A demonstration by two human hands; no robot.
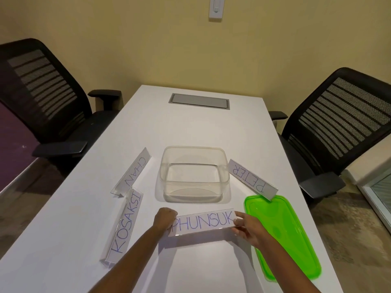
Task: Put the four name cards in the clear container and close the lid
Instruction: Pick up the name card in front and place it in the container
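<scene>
A clear empty container (194, 157) stands open in the middle of the white table (190, 127). Its green lid (283, 235) lies flat to the right. Just in front of the container, the PHUNSUK name card (203, 222) is held at both ends: my left hand (164, 217) grips its left end, my right hand (246, 228) pinches its right end. The CHAN card (133, 172) and the KOSAKSI card (124, 227) lie left of the container. On the right, the PETER card (251, 179) rests with one end on the lid's far edge.
Black mesh office chairs stand at the table's left side (46, 98) and right side (330, 132). A grey cable hatch (198, 101) is set into the table's far end. A wall switch (215, 7) is on the yellow wall behind.
</scene>
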